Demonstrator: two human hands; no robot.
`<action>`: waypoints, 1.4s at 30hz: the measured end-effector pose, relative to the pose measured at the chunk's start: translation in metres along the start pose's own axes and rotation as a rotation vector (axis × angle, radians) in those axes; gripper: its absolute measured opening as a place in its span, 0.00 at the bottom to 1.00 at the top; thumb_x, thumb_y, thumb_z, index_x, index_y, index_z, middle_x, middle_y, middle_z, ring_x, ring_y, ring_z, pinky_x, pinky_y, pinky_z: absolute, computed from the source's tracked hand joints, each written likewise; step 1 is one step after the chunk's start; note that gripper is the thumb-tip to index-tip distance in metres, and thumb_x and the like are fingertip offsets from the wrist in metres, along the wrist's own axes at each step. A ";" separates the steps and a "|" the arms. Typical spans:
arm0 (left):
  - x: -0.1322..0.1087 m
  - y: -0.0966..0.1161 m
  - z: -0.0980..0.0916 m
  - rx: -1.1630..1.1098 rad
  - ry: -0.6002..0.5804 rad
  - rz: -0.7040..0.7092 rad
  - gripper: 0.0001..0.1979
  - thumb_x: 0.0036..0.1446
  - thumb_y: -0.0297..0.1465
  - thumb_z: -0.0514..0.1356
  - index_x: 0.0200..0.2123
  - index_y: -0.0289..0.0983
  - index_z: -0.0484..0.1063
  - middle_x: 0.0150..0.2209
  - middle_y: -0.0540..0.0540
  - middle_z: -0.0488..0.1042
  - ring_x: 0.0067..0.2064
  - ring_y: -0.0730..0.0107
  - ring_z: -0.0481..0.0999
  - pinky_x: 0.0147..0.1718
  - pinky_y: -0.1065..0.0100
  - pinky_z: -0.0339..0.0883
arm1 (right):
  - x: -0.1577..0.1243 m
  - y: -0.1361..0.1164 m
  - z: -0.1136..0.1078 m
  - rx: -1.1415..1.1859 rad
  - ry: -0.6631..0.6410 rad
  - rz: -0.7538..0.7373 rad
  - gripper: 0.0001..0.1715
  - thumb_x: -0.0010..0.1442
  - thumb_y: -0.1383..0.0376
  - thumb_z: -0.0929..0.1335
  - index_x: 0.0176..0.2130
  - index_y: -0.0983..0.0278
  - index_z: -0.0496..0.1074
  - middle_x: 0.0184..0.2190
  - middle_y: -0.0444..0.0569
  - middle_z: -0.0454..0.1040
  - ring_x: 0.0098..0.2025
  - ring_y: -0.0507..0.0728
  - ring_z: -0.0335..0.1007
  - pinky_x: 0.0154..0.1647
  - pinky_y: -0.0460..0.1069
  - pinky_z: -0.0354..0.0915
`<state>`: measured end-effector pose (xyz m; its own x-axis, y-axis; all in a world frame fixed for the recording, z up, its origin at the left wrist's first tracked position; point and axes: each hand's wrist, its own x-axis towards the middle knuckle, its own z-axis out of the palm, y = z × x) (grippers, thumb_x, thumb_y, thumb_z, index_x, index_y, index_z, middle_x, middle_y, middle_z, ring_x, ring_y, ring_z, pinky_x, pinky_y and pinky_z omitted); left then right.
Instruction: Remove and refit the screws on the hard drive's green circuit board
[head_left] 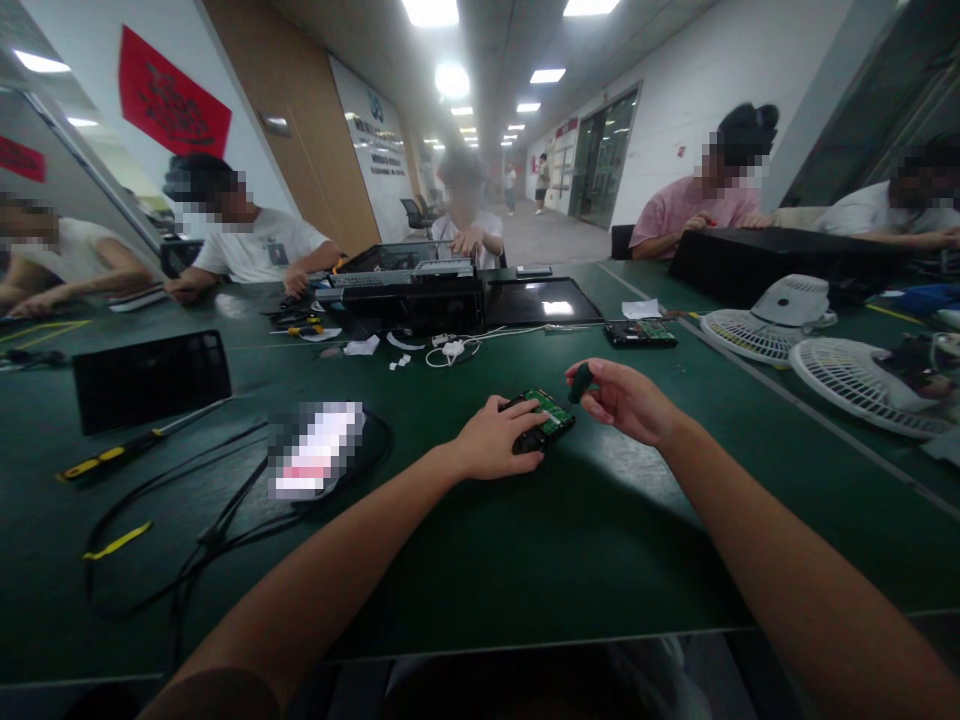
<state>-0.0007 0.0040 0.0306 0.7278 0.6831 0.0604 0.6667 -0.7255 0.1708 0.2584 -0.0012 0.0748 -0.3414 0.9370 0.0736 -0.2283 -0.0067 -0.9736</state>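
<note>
Left hand grips drive; right hand pinches tool beside

The table across the lower frame has a dark green matt top, smooth, with a faint sheen in places. At the centre the left hand grips a drive with a matt black shell and a bare green circuit board, and the right hand pinches a small black handle that looks like plastic. Behind them a black panel is glossy enough to mirror a light, and the fan grilles at right are smooth white plastic.
</note>
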 end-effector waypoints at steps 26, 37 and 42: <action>-0.001 0.001 -0.001 -0.005 -0.009 -0.007 0.38 0.64 0.57 0.56 0.73 0.51 0.57 0.76 0.51 0.53 0.68 0.40 0.59 0.65 0.46 0.56 | 0.001 -0.003 -0.005 -0.120 0.129 -0.038 0.16 0.59 0.55 0.69 0.40 0.64 0.80 0.37 0.50 0.78 0.23 0.49 0.57 0.21 0.49 0.44; -0.001 0.002 -0.003 0.000 -0.001 -0.001 0.39 0.64 0.57 0.57 0.73 0.50 0.57 0.76 0.49 0.54 0.67 0.41 0.60 0.64 0.47 0.57 | -0.002 -0.007 -0.001 -0.119 0.080 0.017 0.18 0.61 0.55 0.67 0.39 0.65 0.80 0.41 0.57 0.82 0.22 0.50 0.55 0.19 0.48 0.47; 0.000 0.002 -0.001 0.005 0.012 0.013 0.38 0.64 0.56 0.57 0.72 0.48 0.59 0.76 0.47 0.55 0.67 0.41 0.60 0.64 0.47 0.57 | -0.001 -0.004 -0.003 -0.058 0.049 0.020 0.17 0.61 0.53 0.69 0.37 0.64 0.78 0.36 0.52 0.80 0.21 0.49 0.55 0.17 0.47 0.45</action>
<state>0.0001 0.0027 0.0322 0.7344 0.6746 0.0742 0.6582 -0.7346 0.1650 0.2624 -0.0007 0.0777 -0.3000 0.9529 0.0448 -0.1686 -0.0067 -0.9857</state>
